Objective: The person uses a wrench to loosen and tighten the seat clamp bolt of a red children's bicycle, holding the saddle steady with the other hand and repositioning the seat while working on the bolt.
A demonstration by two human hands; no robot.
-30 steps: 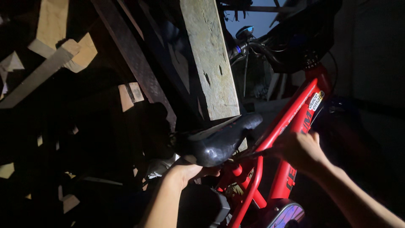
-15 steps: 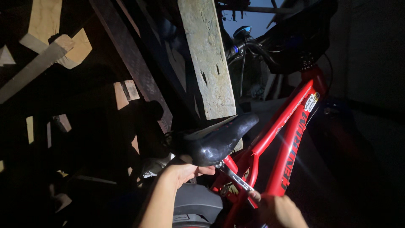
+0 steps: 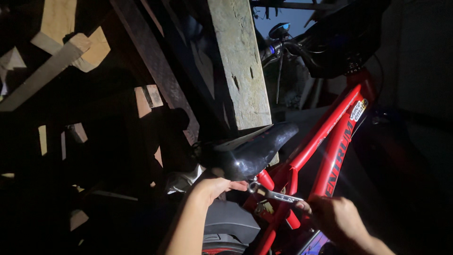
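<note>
A red bicycle frame (image 3: pixel 330 137) leans in a dark space, with a glossy black saddle (image 3: pixel 255 151) at the middle. My left hand (image 3: pixel 214 186) reaches up and cups the underside of the saddle's rear. My right hand (image 3: pixel 337 219) grips a silver wrench (image 3: pixel 273 193), whose head sits at the clamp right under the saddle. The handlebars (image 3: pixel 292 45) and a dark basket (image 3: pixel 339 38) show at the top right.
Rough wooden planks and beams (image 3: pixel 236 66) are stacked close on the left, one pale board ending just above the saddle. A black rear mudguard (image 3: pixel 229 222) lies below my left hand. The surroundings to the right are dark.
My right hand left the red top tube, dropped low, and now has brought the wrench up so its head is under the saddle. My left hand stayed under the saddle.
</note>
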